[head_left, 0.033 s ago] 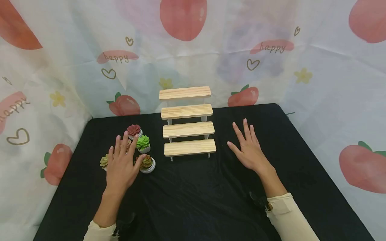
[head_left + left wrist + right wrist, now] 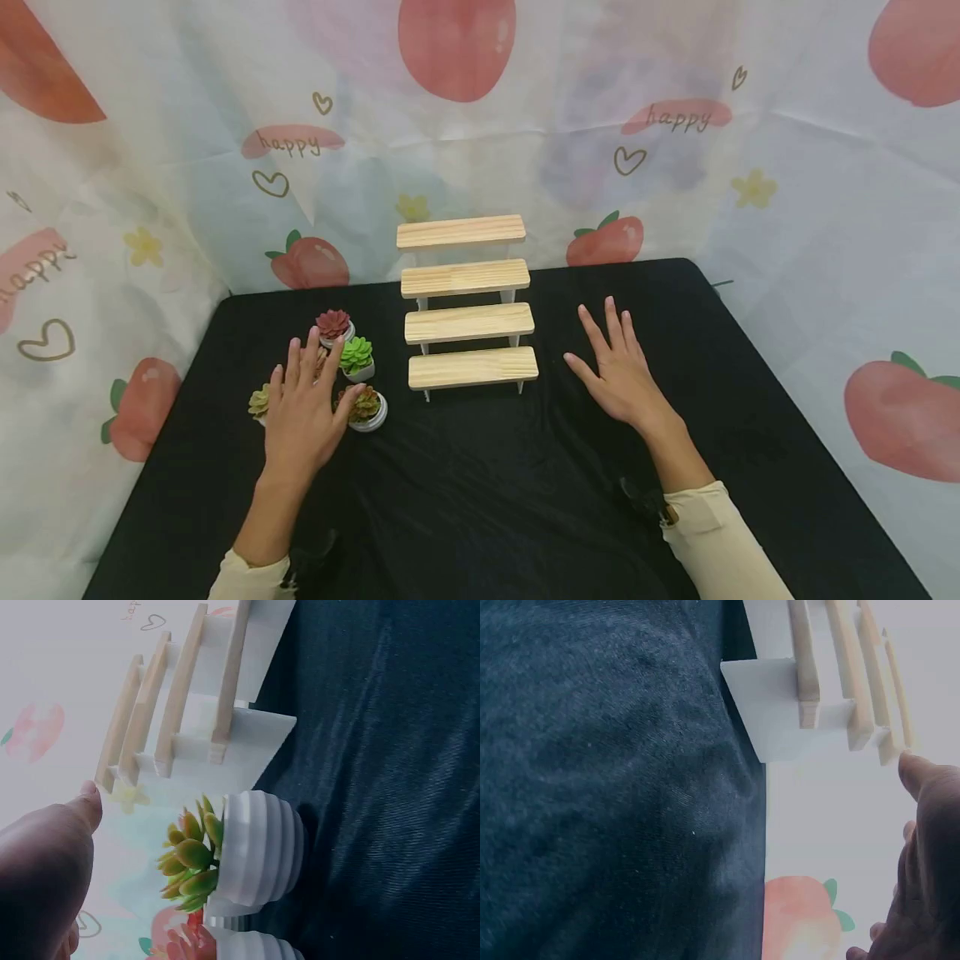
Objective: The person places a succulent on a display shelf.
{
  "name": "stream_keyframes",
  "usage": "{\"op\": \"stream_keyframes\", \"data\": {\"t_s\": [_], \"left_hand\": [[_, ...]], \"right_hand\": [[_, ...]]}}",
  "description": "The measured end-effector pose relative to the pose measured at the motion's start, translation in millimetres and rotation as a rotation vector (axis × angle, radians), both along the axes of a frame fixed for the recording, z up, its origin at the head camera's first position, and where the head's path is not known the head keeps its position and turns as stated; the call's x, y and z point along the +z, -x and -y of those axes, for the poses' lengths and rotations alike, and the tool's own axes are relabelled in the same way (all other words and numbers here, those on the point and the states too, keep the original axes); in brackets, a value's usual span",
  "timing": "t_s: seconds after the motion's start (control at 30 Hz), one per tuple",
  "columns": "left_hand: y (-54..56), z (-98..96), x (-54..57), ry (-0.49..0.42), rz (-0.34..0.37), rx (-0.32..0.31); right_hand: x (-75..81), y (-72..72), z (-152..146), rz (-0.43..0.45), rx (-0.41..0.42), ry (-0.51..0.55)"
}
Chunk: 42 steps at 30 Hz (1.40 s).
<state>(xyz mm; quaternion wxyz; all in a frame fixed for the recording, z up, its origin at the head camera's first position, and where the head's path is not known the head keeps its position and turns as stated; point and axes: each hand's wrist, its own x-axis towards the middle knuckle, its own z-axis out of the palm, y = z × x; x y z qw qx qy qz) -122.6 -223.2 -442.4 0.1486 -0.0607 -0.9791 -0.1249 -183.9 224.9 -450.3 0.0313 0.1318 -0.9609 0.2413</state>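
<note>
My left hand, palm down with fingers straight, is held above a group of small potted succulents. A dark red succulent lies beyond its fingertips, a bright green succulent to their right. Beside the thumb sits a brownish-green succulent in a ribbed white pot. A yellowish succulent shows left of the hand; another is mostly hidden under the fingers. To the right of a wooden tiered stand, my right hand is spread and holds nothing.
The stand has several pale wooden steps on white side panels and stands near the back of the table. Black cloth covers the table. A fruit-printed curtain hangs behind and along both sides.
</note>
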Motion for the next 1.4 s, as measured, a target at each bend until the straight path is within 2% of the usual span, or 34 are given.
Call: {"op": "stream_keyframes", "data": {"t_s": [0.4,0.73,0.93,1.03,1.2,1.4], "left_hand": [[-2.9,1.1,5.9,-0.003,0.005,-0.002],[-6.1,4.3,1.8,-0.014,0.022,0.004],[-6.5,8.1,-2.9,-0.029,0.058,0.014],[-4.6,10.1,-5.0,-0.04,0.064,0.013],[-2.6,14.1,-7.6,-0.073,0.067,0.009],[-1.1,22.5,-10.5,-0.094,0.078,0.013]], "right_hand": [[4.2,-0.2,1,0.007,0.001,0.004],[2.3,9.0,21,0.048,0.054,0.037],[4.1,19.7,49,0.074,0.123,0.184],[5.1,23.9,64,0.064,0.124,0.283],[1.7,25.8,84,0.04,0.057,0.45],[-5.7,32.0,107,0.027,-0.072,0.607]]}}
